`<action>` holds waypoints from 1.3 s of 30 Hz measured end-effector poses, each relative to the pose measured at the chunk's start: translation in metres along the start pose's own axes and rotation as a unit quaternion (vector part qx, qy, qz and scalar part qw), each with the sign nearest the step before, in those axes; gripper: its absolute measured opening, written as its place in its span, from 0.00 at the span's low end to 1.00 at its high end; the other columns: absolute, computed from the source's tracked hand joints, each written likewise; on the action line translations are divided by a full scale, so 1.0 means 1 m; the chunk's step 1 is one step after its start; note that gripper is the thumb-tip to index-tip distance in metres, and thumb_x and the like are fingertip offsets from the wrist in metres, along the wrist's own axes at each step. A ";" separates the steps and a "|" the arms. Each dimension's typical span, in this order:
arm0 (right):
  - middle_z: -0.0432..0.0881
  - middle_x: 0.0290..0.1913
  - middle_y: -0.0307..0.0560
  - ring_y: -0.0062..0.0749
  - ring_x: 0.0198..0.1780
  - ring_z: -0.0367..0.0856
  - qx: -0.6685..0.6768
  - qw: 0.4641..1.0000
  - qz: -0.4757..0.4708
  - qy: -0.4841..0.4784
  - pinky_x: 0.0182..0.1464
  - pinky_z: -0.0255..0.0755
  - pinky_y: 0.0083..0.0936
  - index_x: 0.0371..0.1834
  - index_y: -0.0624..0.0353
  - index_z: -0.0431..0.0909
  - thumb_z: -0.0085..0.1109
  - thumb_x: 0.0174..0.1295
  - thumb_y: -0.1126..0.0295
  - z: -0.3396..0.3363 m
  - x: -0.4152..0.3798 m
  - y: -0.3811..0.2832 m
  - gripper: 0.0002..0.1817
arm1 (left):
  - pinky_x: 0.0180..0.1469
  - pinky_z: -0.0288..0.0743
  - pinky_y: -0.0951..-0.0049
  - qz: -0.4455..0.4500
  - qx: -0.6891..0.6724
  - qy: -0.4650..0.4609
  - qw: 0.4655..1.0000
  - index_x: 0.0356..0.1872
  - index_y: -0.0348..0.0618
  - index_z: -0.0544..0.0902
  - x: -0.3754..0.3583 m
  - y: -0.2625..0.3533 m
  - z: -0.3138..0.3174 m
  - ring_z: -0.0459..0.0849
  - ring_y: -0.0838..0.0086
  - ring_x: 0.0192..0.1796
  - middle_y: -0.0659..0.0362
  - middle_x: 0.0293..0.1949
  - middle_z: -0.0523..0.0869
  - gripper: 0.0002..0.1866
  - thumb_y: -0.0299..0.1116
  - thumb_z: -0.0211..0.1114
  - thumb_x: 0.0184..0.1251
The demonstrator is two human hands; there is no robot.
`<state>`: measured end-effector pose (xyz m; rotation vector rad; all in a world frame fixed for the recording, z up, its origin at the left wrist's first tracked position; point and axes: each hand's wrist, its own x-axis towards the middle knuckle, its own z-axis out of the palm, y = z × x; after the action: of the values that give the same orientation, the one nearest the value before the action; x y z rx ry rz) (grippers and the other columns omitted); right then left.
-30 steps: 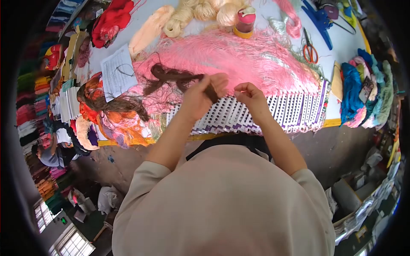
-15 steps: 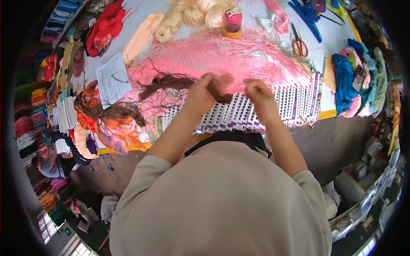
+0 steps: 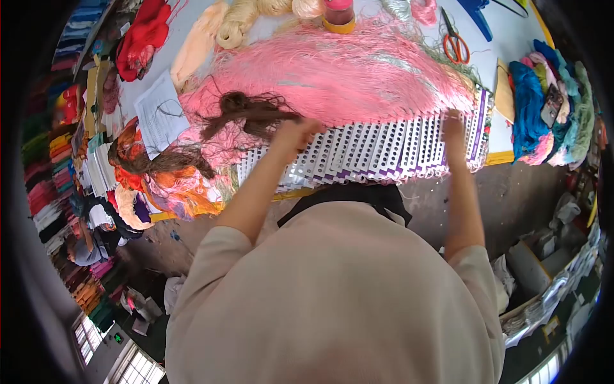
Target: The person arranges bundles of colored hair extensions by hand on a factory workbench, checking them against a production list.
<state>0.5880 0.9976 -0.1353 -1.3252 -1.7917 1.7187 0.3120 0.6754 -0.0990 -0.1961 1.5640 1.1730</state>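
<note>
My left hand (image 3: 293,136) is closed at the right end of a dark brown thread skein (image 3: 256,114), its fingers curled against the strands. The skein lies loosely over a wide spread of pink threads (image 3: 332,77). Farther right, my right hand (image 3: 453,131) is raised above a row of white cards with punched holes (image 3: 364,150), fingers drawn together. Whatever thread it may hold is too fine to make out. The pink threads run from the upper edges of these overlapping cards.
Orange scissors (image 3: 455,48) lie at the back right, and a thread cone (image 3: 339,16) stands at the back. A written sheet (image 3: 160,112) and orange yarn (image 3: 176,192) are at left. Blue and green skeins (image 3: 531,109) hang at the table's right edge.
My hands have moved apart: the right one went far right over the cards, the left one slightly left and down. The brown skein's right end no longer extends beyond my left hand.
</note>
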 end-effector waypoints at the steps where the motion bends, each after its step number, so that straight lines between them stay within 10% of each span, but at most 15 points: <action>1: 0.82 0.33 0.38 0.22 0.32 0.79 -0.143 0.988 0.029 -0.059 0.33 0.73 0.25 0.54 0.54 0.77 0.46 0.69 0.66 0.051 -0.010 0.001 0.14 | 0.18 0.56 0.85 -0.009 0.127 0.040 0.991 0.36 0.39 0.86 0.017 -0.016 0.024 0.67 0.87 0.20 0.56 0.35 0.89 0.12 0.38 0.65 0.64; 4: 0.83 0.30 0.54 0.54 0.35 0.83 -0.274 0.937 -0.050 -0.212 0.37 0.75 0.45 0.43 0.50 0.76 0.53 0.66 0.61 0.144 -0.041 -0.033 0.08 | 0.19 0.60 0.75 0.046 0.239 0.018 0.970 0.31 0.35 0.86 0.038 -0.035 0.061 0.73 0.81 0.20 0.57 0.24 0.85 0.13 0.38 0.65 0.61; 11: 0.83 0.30 0.53 0.52 0.35 0.83 -0.266 0.925 -0.071 -0.261 0.37 0.74 0.45 0.44 0.51 0.75 0.54 0.67 0.62 0.166 -0.037 -0.016 0.08 | 0.41 0.76 0.61 0.171 0.448 0.166 0.862 0.29 0.32 0.83 0.043 -0.029 0.070 0.84 0.59 0.33 0.48 0.26 0.84 0.18 0.42 0.68 0.57; 15: 0.81 0.26 0.52 0.45 0.30 0.83 -0.283 0.923 -0.108 -0.238 0.34 0.74 0.38 0.44 0.53 0.74 0.55 0.66 0.64 0.167 -0.038 -0.014 0.07 | 0.33 0.74 0.64 0.215 0.476 0.145 0.840 0.30 0.33 0.82 0.034 -0.023 0.076 0.82 0.65 0.27 0.52 0.26 0.84 0.16 0.39 0.68 0.60; 17: 0.81 0.25 0.52 0.44 0.29 0.83 -0.282 0.922 -0.100 -0.244 0.34 0.74 0.38 0.43 0.53 0.74 0.55 0.67 0.64 0.167 -0.037 -0.015 0.08 | 0.23 0.67 0.69 0.033 0.146 0.037 0.988 0.28 0.35 0.80 0.029 -0.016 0.077 0.76 0.73 0.20 0.56 0.22 0.80 0.13 0.35 0.65 0.64; 24: 0.84 0.34 0.57 0.55 0.40 0.83 -0.275 0.923 -0.002 -0.268 0.41 0.74 0.46 0.44 0.53 0.72 0.54 0.66 0.59 0.174 -0.028 -0.015 0.11 | 0.18 0.57 0.73 -0.002 0.029 -0.072 0.997 0.21 0.40 0.75 0.046 -0.015 0.073 0.68 0.78 0.16 0.60 0.17 0.73 0.13 0.31 0.64 0.64; 27: 0.84 0.35 0.56 0.53 0.42 0.83 -0.277 0.923 0.022 -0.267 0.42 0.75 0.43 0.44 0.54 0.73 0.56 0.65 0.60 0.173 -0.029 -0.017 0.12 | 0.19 0.57 0.73 0.016 0.145 -0.066 0.987 0.22 0.38 0.77 0.044 -0.014 0.065 0.69 0.77 0.17 0.60 0.16 0.74 0.10 0.28 0.62 0.62; 29: 0.84 0.35 0.55 0.52 0.41 0.84 -0.251 0.931 0.023 -0.264 0.43 0.75 0.42 0.44 0.54 0.74 0.56 0.65 0.61 0.169 -0.032 -0.012 0.11 | 0.19 0.58 0.73 0.293 0.333 0.054 0.895 0.25 0.35 0.81 0.040 -0.014 0.057 0.71 0.76 0.19 0.60 0.15 0.73 0.07 0.28 0.62 0.60; 34: 0.85 0.33 0.51 0.44 0.39 0.85 -0.227 0.938 0.007 -0.263 0.42 0.76 0.35 0.45 0.54 0.77 0.58 0.64 0.61 0.168 -0.032 -0.004 0.12 | 0.20 0.54 0.81 -0.022 -0.146 -0.124 0.981 0.40 0.40 0.83 0.022 -0.015 0.048 0.65 0.83 0.18 0.61 0.27 0.83 0.09 0.32 0.60 0.66; 36: 0.81 0.27 0.44 0.23 0.28 0.79 -0.215 0.933 0.074 -0.280 0.33 0.72 0.22 0.43 0.60 0.77 0.61 0.64 0.65 0.167 -0.035 -0.025 0.11 | 0.20 0.54 0.81 -0.026 -0.188 -0.173 0.966 0.40 0.39 0.83 0.010 -0.012 0.062 0.65 0.83 0.17 0.59 0.29 0.84 0.08 0.31 0.60 0.66; 39: 0.80 0.28 0.43 0.22 0.29 0.77 -0.003 0.941 0.132 -0.311 0.34 0.70 0.20 0.44 0.60 0.78 0.64 0.63 0.66 0.162 -0.035 -0.032 0.12 | 0.20 0.58 0.79 0.004 0.030 -0.141 0.990 0.44 0.39 0.83 0.013 -0.011 0.080 0.68 0.82 0.18 0.58 0.29 0.86 0.12 0.34 0.58 0.67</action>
<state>0.4698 0.8774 -0.1292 -1.1385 -1.9888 2.4972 0.3668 0.7360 -0.1068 0.0157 1.3498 1.1059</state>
